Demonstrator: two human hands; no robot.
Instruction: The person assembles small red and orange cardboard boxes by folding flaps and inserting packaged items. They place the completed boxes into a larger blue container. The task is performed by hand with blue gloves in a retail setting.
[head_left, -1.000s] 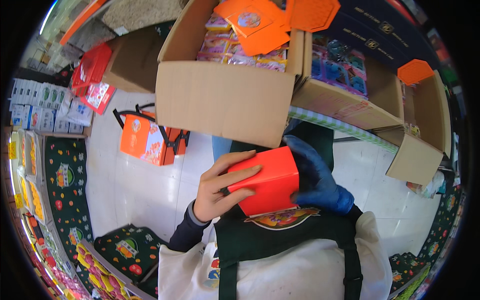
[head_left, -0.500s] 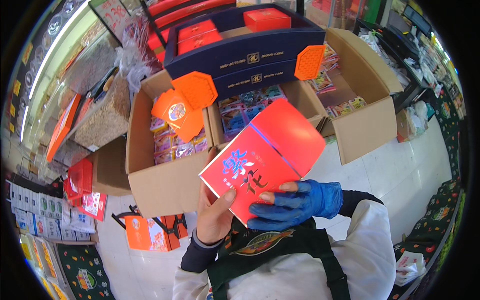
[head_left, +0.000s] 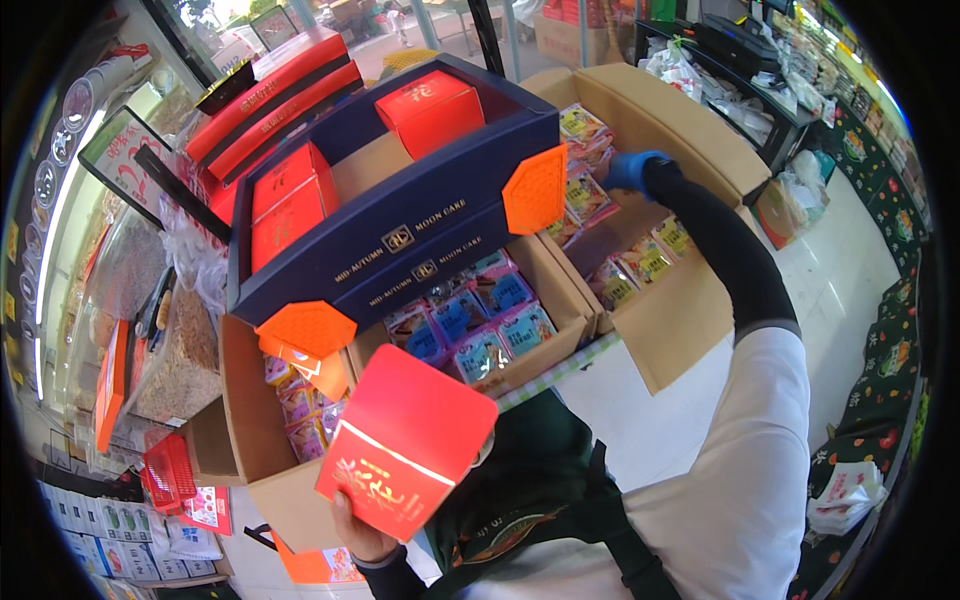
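My left hand (head_left: 362,528), bare, is closed on the lower edge of a red gift box (head_left: 395,490) with gold lettering; its red flap stands up at the top. It is held tilted in front of my apron. My right hand (head_left: 635,172), in a blue glove, reaches into the right cardboard box (head_left: 690,165), beside several small wrapped packets (head_left: 585,195). The fingers are mostly hidden there. More packets in blue and pink wrappers (head_left: 480,310) fill the middle carton, and yellow-and-purple packets (head_left: 305,425) lie in the left one.
A dark blue tray box (head_left: 400,240) with red boxes (head_left: 430,110) inside rests across the cartons. Orange octagonal pieces (head_left: 535,190) sit at its corners. Red gift cases (head_left: 275,100) are stacked behind. An orange bag (head_left: 310,565) stands on the floor at left, near a red basket (head_left: 168,470).
My right hand has let go of the red gift box and stretched far right into the right carton. My left hand has brought the box lower and leftward. The view has turned.
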